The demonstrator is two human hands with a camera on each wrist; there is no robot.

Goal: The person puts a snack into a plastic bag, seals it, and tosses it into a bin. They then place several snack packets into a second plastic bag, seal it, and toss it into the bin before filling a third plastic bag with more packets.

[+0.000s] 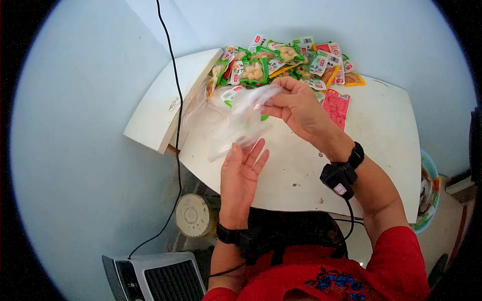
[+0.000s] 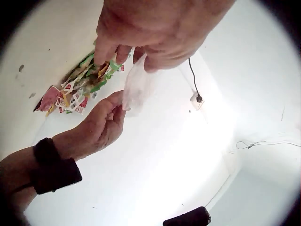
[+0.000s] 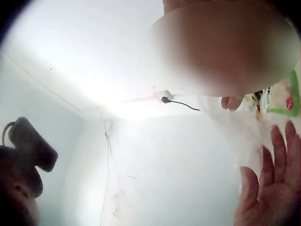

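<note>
A thin, clear plastic bag (image 1: 240, 118) hangs crumpled above the white table (image 1: 371, 160). My right hand (image 1: 301, 110) pinches its upper right end between thumb and fingers, also visible in the left wrist view. Just below the bag is my left hand (image 1: 240, 175), its fingers extended and the fingertips right at the bag's lower edge. In the right wrist view that left hand (image 3: 273, 188) shows its palm, with the fingers apart. Beyond the hands lies a pile of small snack packets (image 1: 254, 71) with green, red and yellow edges. A pink-red packet (image 1: 335, 108) lies near my right wrist.
A white raised panel (image 1: 165, 100) borders the table's left side, with a black cable (image 1: 179, 100) hanging in front. Below left stand a round-topped container (image 1: 191, 214) and a grey-black appliance (image 1: 160, 276). A light blue basin (image 1: 431, 165) holding packets is at the right. Walls enclose the back.
</note>
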